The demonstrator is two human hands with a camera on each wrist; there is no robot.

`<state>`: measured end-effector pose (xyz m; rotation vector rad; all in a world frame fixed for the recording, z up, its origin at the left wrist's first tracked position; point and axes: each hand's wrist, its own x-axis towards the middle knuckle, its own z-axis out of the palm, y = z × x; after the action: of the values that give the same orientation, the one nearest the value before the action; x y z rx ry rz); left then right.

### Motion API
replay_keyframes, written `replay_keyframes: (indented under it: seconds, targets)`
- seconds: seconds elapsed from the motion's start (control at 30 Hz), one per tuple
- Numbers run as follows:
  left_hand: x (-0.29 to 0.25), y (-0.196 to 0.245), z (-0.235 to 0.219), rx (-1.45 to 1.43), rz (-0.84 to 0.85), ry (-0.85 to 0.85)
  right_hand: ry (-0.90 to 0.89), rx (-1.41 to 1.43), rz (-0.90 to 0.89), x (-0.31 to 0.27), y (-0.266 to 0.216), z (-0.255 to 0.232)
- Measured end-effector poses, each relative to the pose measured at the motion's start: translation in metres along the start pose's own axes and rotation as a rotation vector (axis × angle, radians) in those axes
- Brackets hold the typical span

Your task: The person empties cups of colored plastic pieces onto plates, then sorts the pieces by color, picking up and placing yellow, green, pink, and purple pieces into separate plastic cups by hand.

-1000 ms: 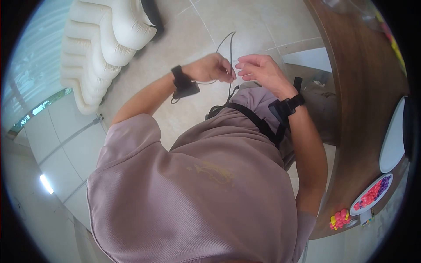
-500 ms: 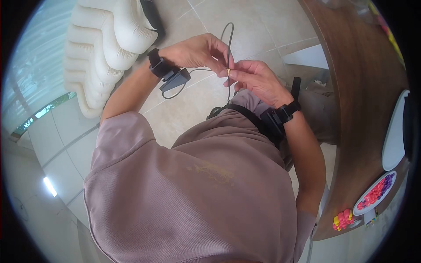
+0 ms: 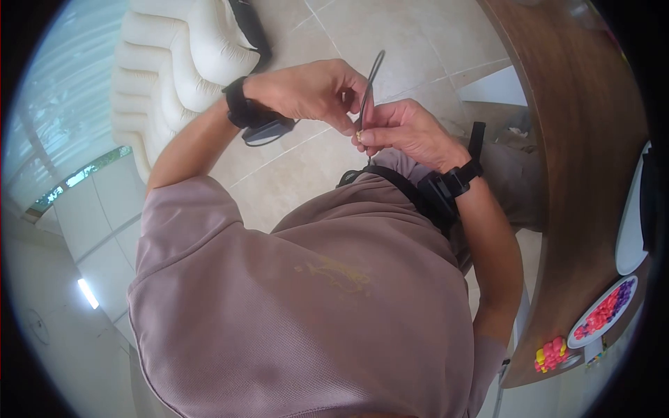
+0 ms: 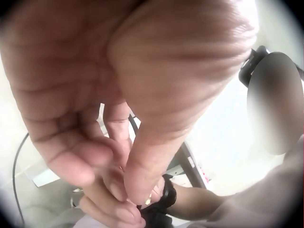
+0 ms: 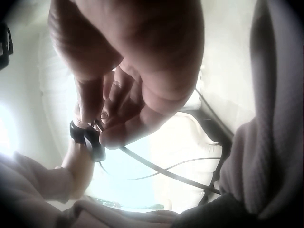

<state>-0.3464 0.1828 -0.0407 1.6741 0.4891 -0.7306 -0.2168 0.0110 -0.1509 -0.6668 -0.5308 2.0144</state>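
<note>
Both hands meet in front of the waist in the head view, at a dark cable point(image 3: 377, 70) bent into a narrow upright loop. My left hand point(image 3: 313, 92) pinches the cable between thumb and fingers, coming from the left. From the right, my right hand point(image 3: 411, 132) pinches it just below, thumb against forefinger. A small gold-coloured piece point(image 3: 359, 136) shows on the cable at the fingertips; its kind is unclear. In the right wrist view the cable point(image 5: 161, 170) runs from the fingers down toward the waist. The curled fingers hide the pinched stretch.
A brown wooden table point(image 3: 578, 174) curves along the right side. On it are an oval dish point(image 3: 603, 312) of pink and purple pieces, a pink-and-yellow cluster point(image 3: 550, 354) and a white tray point(image 3: 633, 223). A cream padded sofa point(image 3: 164, 70) stands at the upper left on tiled floor.
The hands were apart a second ago, the left holding the cable. The right hand has come in and taken hold of it too. The cable loop has become narrower.
</note>
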Motion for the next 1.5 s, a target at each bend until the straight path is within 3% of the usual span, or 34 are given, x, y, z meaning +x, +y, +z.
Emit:
replay_keyframes:
  seconds: [0.1,0.2,0.23,0.3,0.33,0.4,0.43,0.5,0.83,0.9,1.17,1.23,1.4,1.5]
  targets:
    - [-0.015,0.005,-0.013,0.172,-0.138,-0.022,0.019,-0.077,-0.045,0.0,0.008,0.0]
    - [-0.032,0.023,-0.018,0.201,-0.587,-0.415,0.066,-0.228,-0.048,-0.003,0.005,0.003]
    - [-0.036,0.028,-0.013,0.2,-0.594,-0.415,0.061,-0.224,-0.05,-0.003,0.003,0.005]
    - [-0.04,0.037,-0.002,0.095,-0.767,-0.855,0.042,-0.188,-0.035,-0.004,-0.002,0.009]
    - [-0.041,0.046,0.006,0.091,-0.77,-0.854,0.038,-0.186,-0.035,-0.004,-0.003,0.012]
    - [-0.04,0.068,0.017,0.198,-0.839,-1.091,-0.003,-0.139,-0.026,-0.006,-0.009,0.018]
    - [-0.04,0.071,0.017,0.198,-0.843,-1.092,-0.005,-0.136,-0.028,-0.007,-0.013,0.022]
    - [-0.04,0.079,0.015,0.215,-0.759,-1.197,-0.034,-0.112,-0.037,-0.01,-0.02,0.031]
    - [-0.056,0.099,0.025,0.203,-0.784,-0.844,-0.155,-0.001,-0.057,-0.012,-0.026,0.057]
    - [-0.057,0.099,0.027,0.216,-0.771,-0.827,-0.117,-0.035,0.006,-0.011,-0.028,0.052]
    - [-0.054,0.108,0.019,0.369,-0.683,-0.78,-0.102,-0.039,-0.018,-0.018,-0.018,0.049]
    - [-0.051,0.124,0.01,0.357,-0.74,-0.599,-0.077,-0.057,-0.029,-0.018,-0.019,0.05]
    - [-0.064,0.129,0.019,0.449,-0.57,-0.506,-0.046,-0.016,-0.171,-0.026,-0.022,0.058]
    - [-0.066,0.137,0.018,0.547,-0.547,-0.462,-0.039,-0.05,-0.167,-0.028,-0.025,0.065]
